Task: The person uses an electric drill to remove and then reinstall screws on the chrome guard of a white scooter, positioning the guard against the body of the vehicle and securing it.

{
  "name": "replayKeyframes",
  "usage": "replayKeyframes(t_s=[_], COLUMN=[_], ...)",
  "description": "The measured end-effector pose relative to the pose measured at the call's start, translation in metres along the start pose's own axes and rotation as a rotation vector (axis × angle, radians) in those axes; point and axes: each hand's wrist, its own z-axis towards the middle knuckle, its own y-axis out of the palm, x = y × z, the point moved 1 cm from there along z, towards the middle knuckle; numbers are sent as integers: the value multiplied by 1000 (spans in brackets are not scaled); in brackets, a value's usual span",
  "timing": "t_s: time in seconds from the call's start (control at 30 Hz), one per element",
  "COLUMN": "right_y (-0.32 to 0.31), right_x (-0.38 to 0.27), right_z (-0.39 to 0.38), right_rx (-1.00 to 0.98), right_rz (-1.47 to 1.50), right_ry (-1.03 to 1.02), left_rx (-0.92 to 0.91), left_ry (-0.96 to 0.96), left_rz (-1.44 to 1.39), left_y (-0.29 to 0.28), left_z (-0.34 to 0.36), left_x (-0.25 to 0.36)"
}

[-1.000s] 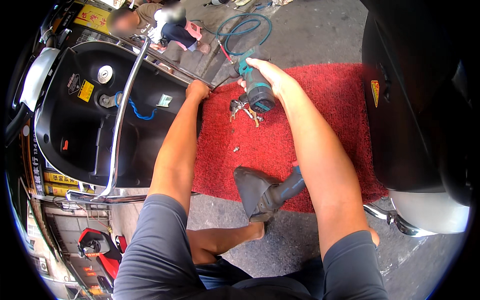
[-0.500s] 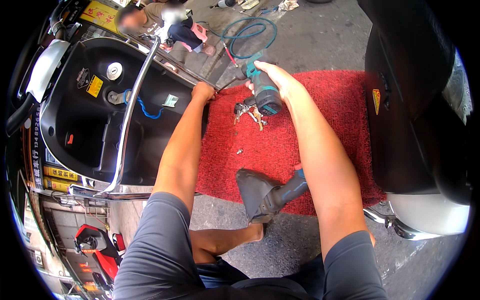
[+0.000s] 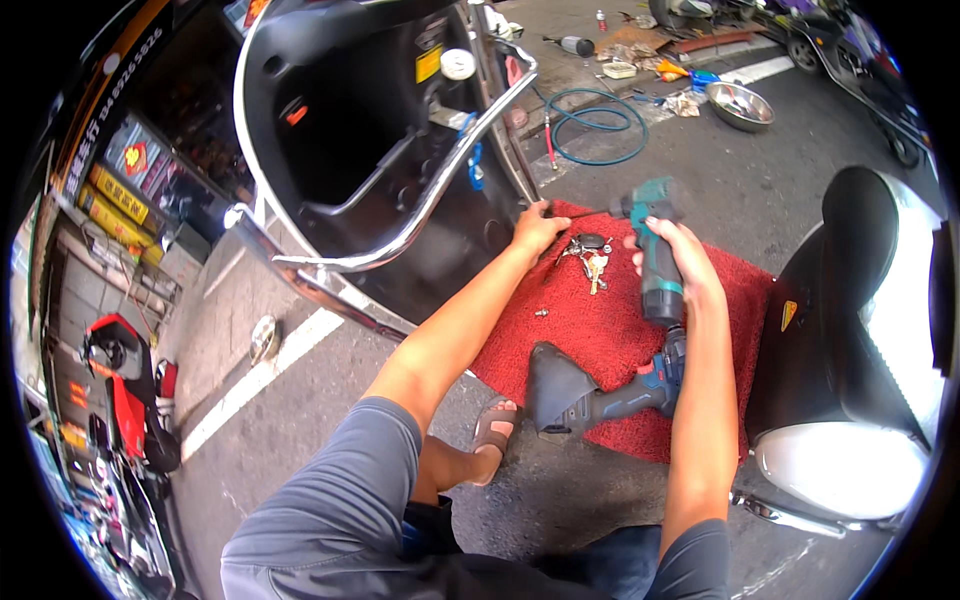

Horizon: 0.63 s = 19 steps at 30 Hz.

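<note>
A teal and black cordless drill (image 3: 660, 265) is in my right hand (image 3: 690, 262), its fingers wrapped round the handle. A long thin bit (image 3: 590, 213) runs left from the drill toward the black scooter front panel (image 3: 455, 245). At that panel's lower edge, by the bit's tip, my left hand (image 3: 538, 230) has its fingers closed; what they grip is hidden. Below the bit, a bunch of keys (image 3: 597, 268) lies on the red mat (image 3: 590, 335) with a small metal fastener (image 3: 541, 313). A blue and black cordless power tool (image 3: 630, 398) rests nearer me.
A chrome bar (image 3: 440, 215) curves across the panel. The black scooter seat (image 3: 850, 250) rises at the right. Beyond the mat lie a coiled teal hose (image 3: 600, 160) and a metal bowl (image 3: 740, 106). A red scooter (image 3: 128, 400) stands far left.
The view has swung left and back, so the panel and mat appear shifted right. My right hand still holds the drill, and my left hand stays by the panel edge.
</note>
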Motion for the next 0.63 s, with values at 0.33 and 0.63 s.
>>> replayKeyframes(t_s=[0.33,0.63], right_y=[35,60], right_x=[-13,11], right_z=[-161,-183], right_rx=[79,-175], right_rz=[-1373,-1935], right_ry=[-304,-256], left_rx=[-326,-636], left_ry=[284,136], left_rz=[453,789], left_y=[58,-15], left_z=[-136,-156], left_x=[37,24])
